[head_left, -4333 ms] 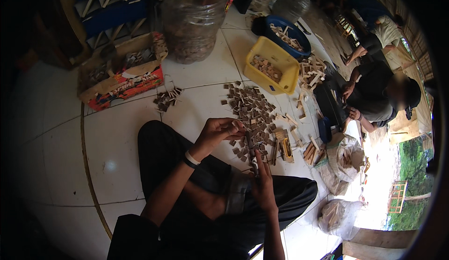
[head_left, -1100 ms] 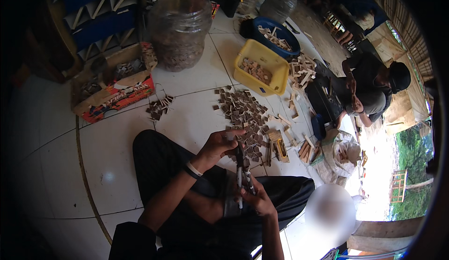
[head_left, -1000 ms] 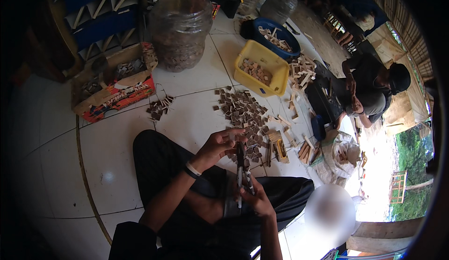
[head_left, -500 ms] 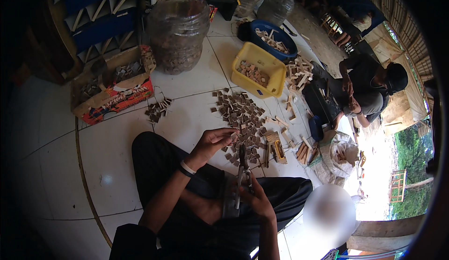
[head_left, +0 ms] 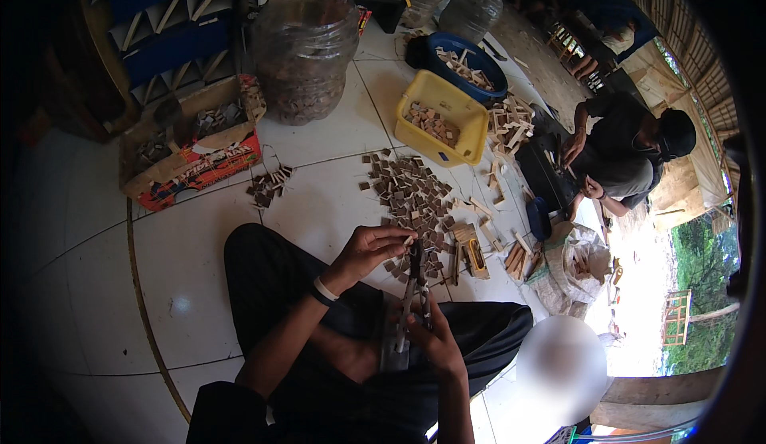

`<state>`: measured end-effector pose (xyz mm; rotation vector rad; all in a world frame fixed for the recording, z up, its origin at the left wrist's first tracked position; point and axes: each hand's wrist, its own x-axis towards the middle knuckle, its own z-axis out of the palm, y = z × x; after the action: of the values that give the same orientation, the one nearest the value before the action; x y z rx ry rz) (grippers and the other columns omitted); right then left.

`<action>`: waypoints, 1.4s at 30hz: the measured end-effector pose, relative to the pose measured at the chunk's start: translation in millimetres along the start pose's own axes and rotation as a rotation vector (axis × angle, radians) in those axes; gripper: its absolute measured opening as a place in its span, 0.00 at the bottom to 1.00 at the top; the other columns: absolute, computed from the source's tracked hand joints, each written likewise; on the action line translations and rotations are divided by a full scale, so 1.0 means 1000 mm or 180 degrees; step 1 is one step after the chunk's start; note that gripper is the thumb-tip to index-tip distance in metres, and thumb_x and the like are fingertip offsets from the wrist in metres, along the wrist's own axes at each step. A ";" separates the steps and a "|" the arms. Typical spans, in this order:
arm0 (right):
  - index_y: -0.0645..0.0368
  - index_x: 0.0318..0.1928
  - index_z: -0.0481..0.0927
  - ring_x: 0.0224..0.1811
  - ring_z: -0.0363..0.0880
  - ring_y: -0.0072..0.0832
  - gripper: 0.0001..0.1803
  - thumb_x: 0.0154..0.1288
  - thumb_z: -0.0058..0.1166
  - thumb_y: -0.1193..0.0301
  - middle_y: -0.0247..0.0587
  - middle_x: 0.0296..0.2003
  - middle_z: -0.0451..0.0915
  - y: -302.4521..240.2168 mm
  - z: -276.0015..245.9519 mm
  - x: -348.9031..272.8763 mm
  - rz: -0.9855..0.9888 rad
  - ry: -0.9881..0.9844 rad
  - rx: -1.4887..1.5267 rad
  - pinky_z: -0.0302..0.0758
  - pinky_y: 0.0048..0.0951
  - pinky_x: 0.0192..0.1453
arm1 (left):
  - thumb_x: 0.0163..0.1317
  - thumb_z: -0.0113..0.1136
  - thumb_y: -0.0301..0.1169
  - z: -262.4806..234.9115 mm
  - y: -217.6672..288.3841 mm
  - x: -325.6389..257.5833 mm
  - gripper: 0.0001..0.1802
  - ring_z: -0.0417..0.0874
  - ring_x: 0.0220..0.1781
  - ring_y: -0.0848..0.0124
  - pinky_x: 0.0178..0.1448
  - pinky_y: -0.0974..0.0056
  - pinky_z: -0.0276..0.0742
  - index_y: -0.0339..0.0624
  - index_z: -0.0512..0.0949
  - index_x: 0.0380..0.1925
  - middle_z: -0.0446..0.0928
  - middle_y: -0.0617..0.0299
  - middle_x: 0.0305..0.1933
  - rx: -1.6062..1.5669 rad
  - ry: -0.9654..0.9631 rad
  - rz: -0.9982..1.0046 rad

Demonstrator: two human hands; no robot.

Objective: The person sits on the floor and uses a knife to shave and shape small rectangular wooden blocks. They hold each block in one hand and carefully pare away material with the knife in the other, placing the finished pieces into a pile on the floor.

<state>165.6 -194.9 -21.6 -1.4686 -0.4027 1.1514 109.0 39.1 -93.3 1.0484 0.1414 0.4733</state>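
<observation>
Dark metal pliers (head_left: 413, 284) stand upright in the right hand (head_left: 435, 336), left hand (head_left: 371, 246) fingers pinching a small brown chip (head_left: 409, 240).

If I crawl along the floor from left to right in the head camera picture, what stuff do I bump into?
Cardboard box → small heap of wooden pieces → big clear plastic jar → large pile of wooden pieces → yellow tub → stacked wooden sticks → seated co-worker.

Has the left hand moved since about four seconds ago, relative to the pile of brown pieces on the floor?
Yes. The left hand has drawn back from the pile of brown pieces toward the lap, and its fingertips now meet the top of the dark tool held by the right hand.
</observation>
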 end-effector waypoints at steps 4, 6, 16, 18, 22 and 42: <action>0.59 0.79 0.61 0.60 0.84 0.34 0.32 0.80 0.53 0.75 0.45 0.59 0.81 0.004 -0.002 0.002 -0.0113 0.0008 -0.0109 0.84 0.39 0.61 | 0.71 0.63 0.17 0.000 0.000 0.000 0.21 0.85 0.64 0.70 0.71 0.65 0.79 0.34 0.81 0.63 0.85 0.56 0.63 0.0011 0.0001 0.0010; 0.59 0.79 0.63 0.60 0.84 0.33 0.31 0.80 0.54 0.75 0.44 0.59 0.81 0.005 -0.003 0.003 -0.0118 -0.0002 -0.0149 0.84 0.39 0.61 | 0.71 0.63 0.18 0.000 0.001 -0.001 0.21 0.85 0.64 0.70 0.71 0.65 0.78 0.34 0.81 0.63 0.85 0.57 0.63 0.0026 -0.0008 0.0020; 0.60 0.76 0.66 0.57 0.83 0.28 0.28 0.80 0.55 0.74 0.40 0.57 0.82 -0.002 -0.001 0.001 -0.0135 -0.0075 -0.0217 0.82 0.35 0.59 | 0.72 0.64 0.19 -0.001 0.004 0.000 0.21 0.85 0.64 0.70 0.71 0.65 0.78 0.34 0.81 0.64 0.84 0.57 0.64 -0.0025 -0.0070 -0.0029; 0.60 0.75 0.67 0.56 0.83 0.27 0.28 0.79 0.55 0.74 0.40 0.57 0.82 -0.002 -0.001 0.002 -0.0160 -0.0091 -0.0253 0.82 0.34 0.58 | 0.72 0.64 0.19 -0.001 0.005 0.000 0.21 0.84 0.65 0.70 0.71 0.65 0.78 0.34 0.81 0.64 0.84 0.56 0.64 -0.0030 -0.0079 -0.0049; 0.61 0.73 0.70 0.54 0.83 0.25 0.26 0.79 0.56 0.72 0.39 0.55 0.84 0.002 -0.003 0.000 -0.0165 -0.0021 -0.0281 0.80 0.32 0.57 | 0.72 0.64 0.20 -0.003 0.005 -0.001 0.21 0.84 0.66 0.68 0.72 0.64 0.78 0.33 0.80 0.64 0.84 0.55 0.65 0.0061 -0.0100 -0.0112; 0.66 0.50 0.84 0.39 0.76 0.21 0.13 0.73 0.68 0.70 0.32 0.39 0.83 0.041 -0.032 -0.002 -0.0193 0.0407 -0.1195 0.75 0.26 0.43 | 0.70 0.68 0.22 0.003 -0.006 0.005 0.20 0.81 0.67 0.70 0.75 0.63 0.74 0.34 0.82 0.62 0.84 0.57 0.64 -0.0347 -0.0975 0.0343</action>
<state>176.7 -225.4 -62.4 -1.8313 -0.5931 0.9609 116.5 36.8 -96.2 1.0120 -0.2113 0.4073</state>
